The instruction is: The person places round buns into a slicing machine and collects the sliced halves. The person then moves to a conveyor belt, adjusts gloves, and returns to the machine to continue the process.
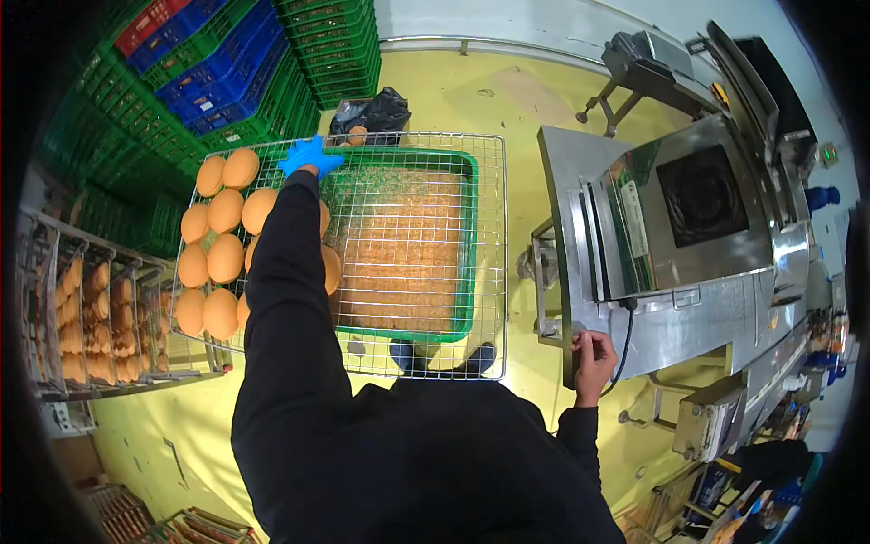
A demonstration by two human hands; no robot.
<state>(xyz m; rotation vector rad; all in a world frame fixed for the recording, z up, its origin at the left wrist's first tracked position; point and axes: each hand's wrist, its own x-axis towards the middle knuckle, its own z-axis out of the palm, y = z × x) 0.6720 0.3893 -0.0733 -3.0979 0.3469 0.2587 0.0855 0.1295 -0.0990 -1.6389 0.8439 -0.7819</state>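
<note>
My left hand (310, 158), in a blue glove, is at the far side of a metal wire rack (491, 258), its fingers spread. Round golden-brown buns (225, 258) sit in rows on the rack's left part; my dark sleeve hides some. Under the wires stands a green plastic crate (469, 238) with a brown, grainy layer (401, 265) inside. My bare right hand (595, 360) is by the near left edge of a stainless steel table (669, 340). Its thumb and fingertips come together; whether anything is between them is not clear.
Stacked green crates (333, 51) and blue crates (224, 88) rise at the far left. A wheeled rack (109, 319) holds more buns at left. A steel machine (686, 211) with a black cable (624, 350) stands on the table. A black plastic bag (384, 112) lies beyond the wire rack.
</note>
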